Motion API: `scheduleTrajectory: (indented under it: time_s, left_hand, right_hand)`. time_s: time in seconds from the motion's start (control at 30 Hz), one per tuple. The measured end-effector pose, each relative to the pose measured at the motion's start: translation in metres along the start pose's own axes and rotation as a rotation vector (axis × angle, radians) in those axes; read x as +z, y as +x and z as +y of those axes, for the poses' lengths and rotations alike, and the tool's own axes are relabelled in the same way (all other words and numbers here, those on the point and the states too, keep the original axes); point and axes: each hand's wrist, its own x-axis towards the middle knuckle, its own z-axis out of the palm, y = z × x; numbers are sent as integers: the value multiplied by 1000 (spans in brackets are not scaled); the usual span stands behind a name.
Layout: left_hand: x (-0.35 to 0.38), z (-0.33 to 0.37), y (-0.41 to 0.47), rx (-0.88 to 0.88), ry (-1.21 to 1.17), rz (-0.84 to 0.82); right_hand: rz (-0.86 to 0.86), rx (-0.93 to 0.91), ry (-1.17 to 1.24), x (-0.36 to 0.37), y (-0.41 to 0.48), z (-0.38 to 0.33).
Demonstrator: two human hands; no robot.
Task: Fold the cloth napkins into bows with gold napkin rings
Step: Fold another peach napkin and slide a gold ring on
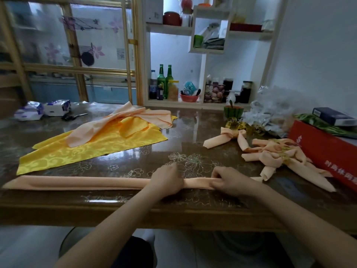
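The right hand (pixel 230 180) has its fingers (pixel 217 183) curled and pinching the folded edge of a peach napkin (pixel 77 183), while the left hand (pixel 167 180) lies palm down on the same strip, fingers together and pressing it flat just beside the right. The napkin has been folded into a long narrow band lying along the near edge of the table (pixel 183 136), its free end reaching toward the near left corner and its other end just showing past the right hand. The step in hand appears to be narrowing and creasing the band, before any loops are formed. The next move would probably call for bringing both ends toward the middle to make loops, then drawing the centre through a gold ring; several gold rings (pixel 238 126) lie near the far right of the table. Finished bows (pixel 278 157) are heaped toward the right edge, beside a red box (pixel 326 149), with one separate bow (pixel 225 137) just behind them. Unfolded yellow napkins (pixel 87 149) and more peach napkins (pixel 133 115) lie on the left half, well apart from the hands.
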Motion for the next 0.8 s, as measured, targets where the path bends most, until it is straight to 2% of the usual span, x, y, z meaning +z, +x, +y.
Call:
scheduleTrajectory:
  time_s: [0.1,0.2,0.27,0.37,0.43,0.5,0.53,0.67,0.8]
  left_hand:
    - [-13,-2,8,-120,-278,-219]
    - [-16,-4,16,-239,-565,-342]
    - [-18,-11,21,-175,-577,-326]
    - [-18,-23,21,-56,-539,-318]
    - [-16,-34,13,-16,-638,-325]
    - [-13,-44,7,38,-760,-301]
    - [-11,-50,7,45,-773,-281]
    - [-1,-52,8,68,-772,-122]
    - [4,-54,14,-8,-874,-34]
  right_hand:
    - [-35,-8,-80,-4,-7,-14]
    - [18,-115,115,-6,-24,-47]
    - [57,-193,254,1,-28,-76]
    - [21,-298,298,32,-23,-112]
    - [-37,-398,270,49,-17,-119]
    - [-88,-436,340,47,-10,-112]
    - [-64,-417,400,42,-5,-107]
    - [241,-301,518,40,14,-82]
    - [322,-276,631,56,26,-75]
